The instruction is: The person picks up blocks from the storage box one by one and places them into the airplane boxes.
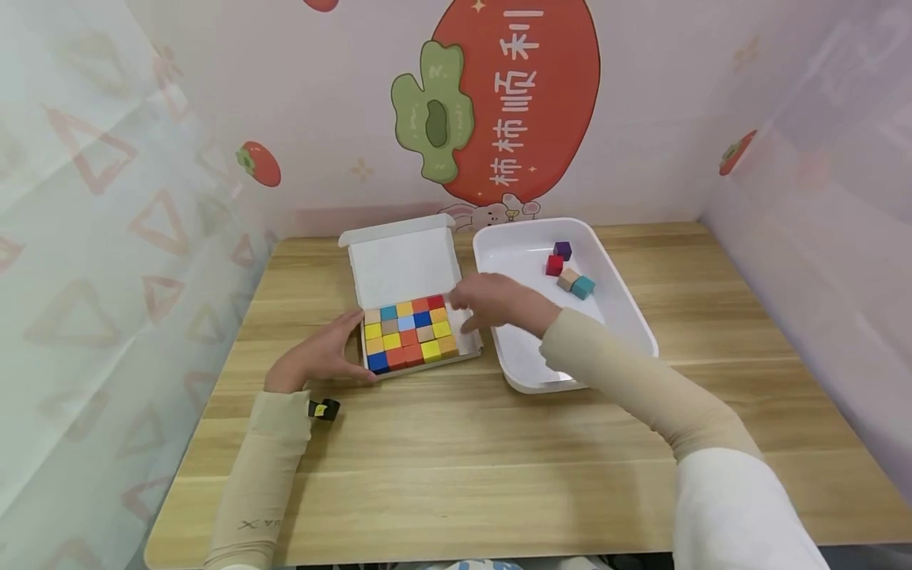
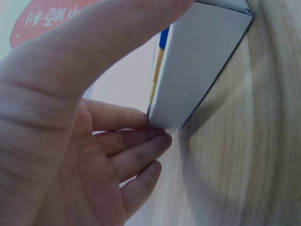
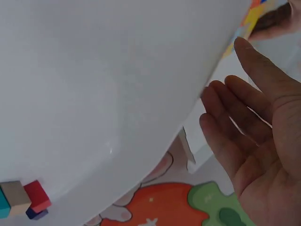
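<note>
A white cardboard box stands with its lid raised, filled with rows of colored wooden cubes; a strip at its right end holds none. My left hand holds the box's left end, thumb at the near corner and fingers at the far one. In the left wrist view, fingertips touch the corner of the box's side wall. My right hand hovers between the box's right end and the white tray. Its fingers are loosely bent and hold nothing in the right wrist view.
In the tray's far right part lie a purple cube, a red cube, a plain wood cube and a teal cube. Box and tray stand side by side on a wooden table, near the printed back wall.
</note>
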`<state>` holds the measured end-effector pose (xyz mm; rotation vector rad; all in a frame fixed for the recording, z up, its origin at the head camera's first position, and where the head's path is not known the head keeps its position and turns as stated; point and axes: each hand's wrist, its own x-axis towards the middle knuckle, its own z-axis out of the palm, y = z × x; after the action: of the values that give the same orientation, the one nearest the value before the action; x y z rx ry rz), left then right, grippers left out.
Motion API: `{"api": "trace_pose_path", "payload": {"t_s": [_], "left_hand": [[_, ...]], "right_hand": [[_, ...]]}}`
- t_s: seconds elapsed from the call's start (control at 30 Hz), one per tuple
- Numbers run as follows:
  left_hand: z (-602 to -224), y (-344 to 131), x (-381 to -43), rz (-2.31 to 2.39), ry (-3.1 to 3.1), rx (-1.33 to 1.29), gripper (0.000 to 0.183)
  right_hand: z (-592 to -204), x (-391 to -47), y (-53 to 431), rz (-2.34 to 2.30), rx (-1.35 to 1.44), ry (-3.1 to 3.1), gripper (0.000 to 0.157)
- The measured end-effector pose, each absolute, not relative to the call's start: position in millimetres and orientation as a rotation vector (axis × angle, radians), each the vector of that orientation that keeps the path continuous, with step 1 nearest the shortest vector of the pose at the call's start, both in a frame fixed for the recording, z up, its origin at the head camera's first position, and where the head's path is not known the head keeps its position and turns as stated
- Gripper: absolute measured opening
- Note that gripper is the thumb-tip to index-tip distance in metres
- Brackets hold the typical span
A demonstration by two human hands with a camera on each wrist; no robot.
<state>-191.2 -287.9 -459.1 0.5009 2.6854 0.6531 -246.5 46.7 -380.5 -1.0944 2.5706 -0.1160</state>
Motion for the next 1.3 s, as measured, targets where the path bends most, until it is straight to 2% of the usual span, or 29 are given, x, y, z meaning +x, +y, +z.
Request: {"api": "trace_pose_path", "payload": {"t_s": [0.2, 0.37, 0.57, 0.77, 1.07, 1.3], "left_hand": [[-461, -289, -192, 0.67, 2.69, 0.516, 0.129], [-462, -290, -192, 0.687, 2.681, 0.515, 0.129], [-461, -289, -192, 0.696, 2.677, 0.525, 0.129], [-459, -289, -192, 0.699, 2.675, 0.523, 0.128], [-463, -289, -192, 0.691, 2.686, 0.544, 0.129], [-462, -289, -192, 0.71, 2.685, 0.539, 0.129]], "right_hand": [[-347, -257, 89, -0.173, -0.918, 2.716, 0.036], [-337, -266, 128, -0.232, -0.619, 2.828, 0.037], [-345, -279, 170, -0.296, -0.236, 2.844, 0.043], [-364, -289, 198, -0.333, -0.034, 2.813, 0.048], [-400, -287, 205, -0.385, 0.004, 2.811, 0.046], [-408, -288, 202, -0.374, 0.008, 2.834, 0.042]]}}
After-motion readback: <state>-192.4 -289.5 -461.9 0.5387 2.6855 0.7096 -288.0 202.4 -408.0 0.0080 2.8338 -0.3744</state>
